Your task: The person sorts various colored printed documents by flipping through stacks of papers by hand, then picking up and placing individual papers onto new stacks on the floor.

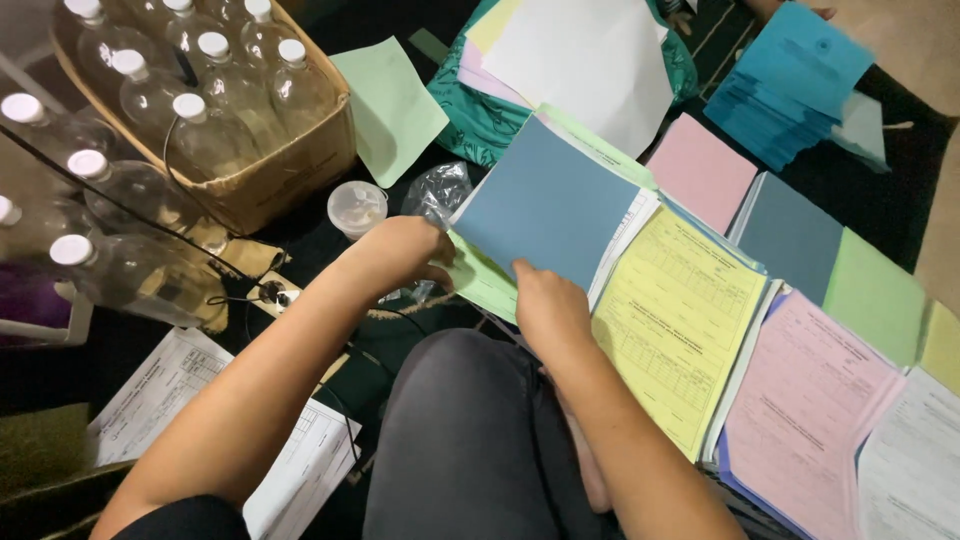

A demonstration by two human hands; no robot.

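We look down on a dark floor [850,180] crowded with paper, our grey-trousered knee in the foreground. At far left, clear plastic bottles with white caps [120,270] lie on their sides, and more of them stand upright in a brown cardboard box [290,170]. Below them, white printed forms [180,390] lie flat on the floor near our left elbow. Just right of the box sit a small clear lidded cup [356,208] and a crumpled clear plastic bag [440,190], with a loose pale green sheet [392,108] above them.

Our left hand [400,255] is curled shut on the left edge of a bundle of sheets topped by a blue-grey paper cover [545,210], with green paper showing beneath. Our right hand [545,310] pinches the same bundle at its lower edge, fingers closed under it. The bundle is raised and tilted over the middle of the floor, above our knee.

Further right lie stacks of printed forms: a yellow form stack [675,320], a pink form stack [800,410], and plain pink, grey and green piles behind. At top right, a stack of bright blue sheets [775,110] rests beside another person's hand, which is barely visible.
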